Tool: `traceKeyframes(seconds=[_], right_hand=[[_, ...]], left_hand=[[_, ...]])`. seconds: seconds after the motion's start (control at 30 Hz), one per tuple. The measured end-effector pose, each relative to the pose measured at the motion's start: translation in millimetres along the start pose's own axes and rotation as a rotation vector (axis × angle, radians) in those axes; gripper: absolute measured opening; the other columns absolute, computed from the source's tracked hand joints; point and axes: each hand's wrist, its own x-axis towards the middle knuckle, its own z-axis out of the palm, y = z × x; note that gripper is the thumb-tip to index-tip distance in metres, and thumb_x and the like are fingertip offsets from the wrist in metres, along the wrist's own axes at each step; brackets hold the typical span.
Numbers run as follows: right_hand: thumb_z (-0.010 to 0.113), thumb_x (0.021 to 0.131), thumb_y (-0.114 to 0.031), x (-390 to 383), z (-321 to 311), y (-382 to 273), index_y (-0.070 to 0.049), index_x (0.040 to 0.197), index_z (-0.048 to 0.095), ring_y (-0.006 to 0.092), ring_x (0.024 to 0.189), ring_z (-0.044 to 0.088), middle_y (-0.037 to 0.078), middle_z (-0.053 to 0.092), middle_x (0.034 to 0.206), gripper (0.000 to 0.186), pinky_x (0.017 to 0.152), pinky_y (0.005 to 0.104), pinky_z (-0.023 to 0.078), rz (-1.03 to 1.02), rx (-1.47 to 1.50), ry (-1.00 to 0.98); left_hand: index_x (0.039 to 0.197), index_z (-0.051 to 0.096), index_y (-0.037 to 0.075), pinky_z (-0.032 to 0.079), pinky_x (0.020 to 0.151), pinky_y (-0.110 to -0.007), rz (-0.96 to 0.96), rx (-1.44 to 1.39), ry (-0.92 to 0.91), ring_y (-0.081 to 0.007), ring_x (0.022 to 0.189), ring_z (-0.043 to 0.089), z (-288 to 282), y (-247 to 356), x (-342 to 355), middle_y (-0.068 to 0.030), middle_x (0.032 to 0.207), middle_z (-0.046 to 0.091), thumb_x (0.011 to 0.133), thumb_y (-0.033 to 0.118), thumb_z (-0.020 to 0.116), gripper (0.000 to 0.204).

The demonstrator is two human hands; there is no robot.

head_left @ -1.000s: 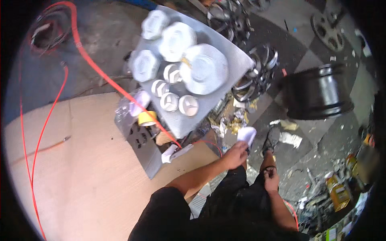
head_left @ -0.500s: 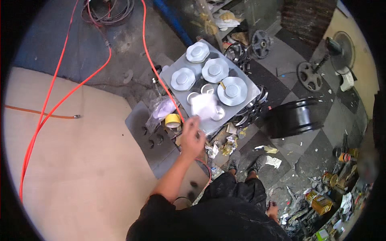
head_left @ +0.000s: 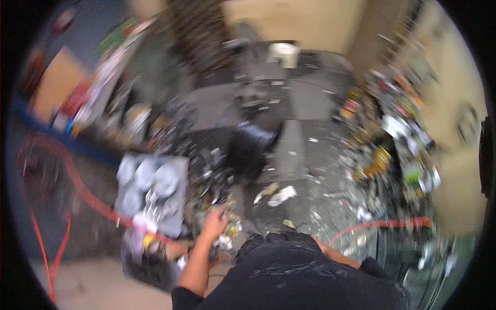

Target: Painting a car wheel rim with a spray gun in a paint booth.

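Note:
My left hand (head_left: 216,221) is over the littered floor, just right of a light grey board (head_left: 175,219) that carries several round grey caps (head_left: 145,173). Its fingers look bent but are smeared by motion, so I cannot make out whether anything is in them. My right forearm (head_left: 338,254) runs in beside my body, and the hand is hidden behind my dark clothing. Smaller shiny round pieces (head_left: 152,199) lie on the board, blurred. By its near edge are a purple-white bundle (head_left: 143,225) and a yellow tape roll (head_left: 150,240).
A black wheel rim (head_left: 253,144) lies on the checkered floor ahead. Paper scraps (head_left: 282,196) are scattered nearer. Cans and rubbish (head_left: 380,160) pile up along the right wall. A red hose (head_left: 93,199) crosses at left; another red hose (head_left: 387,223) curves at right.
The view has swung right, putting the board at far left. My left hand has left the white piece over the board. My right hand has gone from sight.

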Motion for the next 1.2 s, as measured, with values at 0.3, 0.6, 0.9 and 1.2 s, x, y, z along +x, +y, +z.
traceKeyframes(seconds=[0.3,0.6,0.9,1.2], right_hand=[[0.057,0.093,-0.076,-68,-104,76,-0.012,0.143,0.062,0.0313,0.128,0.062,0.012,0.061,0.147,0.081,0.107,0.0452,0.048,-0.044,0.459,-0.027],[0.051,0.088,-0.087,-144,-186,180,-0.007,0.158,0.043,0.0363,0.143,0.049,0.026,0.044,0.159,0.106,0.11,0.0571,0.044,-0.22,0.554,0.076],[0.057,0.104,-0.056,-280,-376,167,0.005,0.145,0.053,0.0261,0.122,0.064,0.018,0.067,0.129,0.073,0.101,0.0384,0.053,-0.777,0.913,1.413],[0.071,0.096,-0.049,-425,-646,171,0.005,0.14,0.054,0.025,0.109,0.066,0.019,0.067,0.124,0.072,0.086,0.039,0.055,-0.885,1.573,1.781]], left_hand=[[0.138,0.066,0.008,0.05,0.104,-0.04,0.198,0.032,-1.275,-0.0382,0.124,0.064,196,216,32,-0.0183,0.138,0.067,0.099,0.037,0.064,0.048],[0.134,0.07,0.017,0.05,0.104,-0.04,0.864,0.582,-1.45,-0.0302,0.121,0.067,348,343,137,-0.0154,0.128,0.073,0.1,0.048,0.063,0.046],[0.124,0.073,0.011,0.057,0.088,-0.042,0.993,0.707,-1.227,-0.0306,0.101,0.074,477,494,181,-0.014,0.112,0.077,0.094,0.046,0.069,0.046],[0.125,0.072,0.006,0.052,0.102,-0.044,0.963,0.88,-1.364,-0.0356,0.119,0.068,594,627,233,-0.0191,0.125,0.073,0.096,0.045,0.066,0.049]])
